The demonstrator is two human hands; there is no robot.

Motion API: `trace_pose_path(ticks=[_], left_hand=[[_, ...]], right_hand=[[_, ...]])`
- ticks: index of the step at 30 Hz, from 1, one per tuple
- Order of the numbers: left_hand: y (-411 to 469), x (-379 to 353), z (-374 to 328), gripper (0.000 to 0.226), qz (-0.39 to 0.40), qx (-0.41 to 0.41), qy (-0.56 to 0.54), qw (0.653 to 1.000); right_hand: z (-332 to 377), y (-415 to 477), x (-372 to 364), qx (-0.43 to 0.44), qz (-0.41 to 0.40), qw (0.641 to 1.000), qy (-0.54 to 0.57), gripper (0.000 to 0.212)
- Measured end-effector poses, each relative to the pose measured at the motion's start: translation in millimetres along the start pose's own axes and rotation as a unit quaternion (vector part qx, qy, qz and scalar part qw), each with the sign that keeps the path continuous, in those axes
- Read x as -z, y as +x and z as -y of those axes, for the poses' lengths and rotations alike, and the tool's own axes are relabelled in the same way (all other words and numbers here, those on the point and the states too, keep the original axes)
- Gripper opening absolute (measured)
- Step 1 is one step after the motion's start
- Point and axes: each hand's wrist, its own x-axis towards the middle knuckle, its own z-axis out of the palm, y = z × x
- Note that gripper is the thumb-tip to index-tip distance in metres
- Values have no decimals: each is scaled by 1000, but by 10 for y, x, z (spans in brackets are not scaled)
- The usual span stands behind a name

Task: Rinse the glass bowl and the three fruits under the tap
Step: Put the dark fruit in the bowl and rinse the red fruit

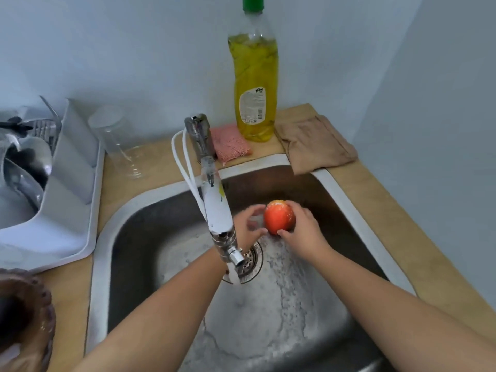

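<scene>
A red-orange fruit (pixel 279 216) is held over the steel sink (pixel 150 237), just past the tap spout (pixel 231 253). My right hand (pixel 304 229) grips its right side, thumb beneath. My left hand (pixel 248 224) sits at its left with curled fingers, the thumb tip touching the fruit; part of this hand is hidden behind the tap. Water foams on the sink floor around the drain (pixel 252 260). A brown glass bowl (pixel 24 318) rests on the counter at the lower left. The other fruits are not visible.
A white dish rack (pixel 69 183) with metal utensils stands on the left. An upturned clear glass (pixel 118 140), a pink sponge (pixel 229 143), a yellow dish-soap bottle (pixel 255 84) and a folded tan cloth (pixel 316 143) line the back of the wooden counter. Walls close off the back and right.
</scene>
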Motion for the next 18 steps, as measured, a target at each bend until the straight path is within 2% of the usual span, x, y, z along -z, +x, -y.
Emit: trace_pose_path(ticks=[6,14,18], left_hand=[[59,1,-9,46,-9,6,-70,997],[-363,257,-129,48,-39,-13,-131,991],[-777,328,-81,46,-50,29,-198,978]], right_hand=[[5,-17,-22,5,-15,1000,14,65],[204,-342,63,76,-4,997,26,64],[272,-624,5,106,16,994,22,63]])
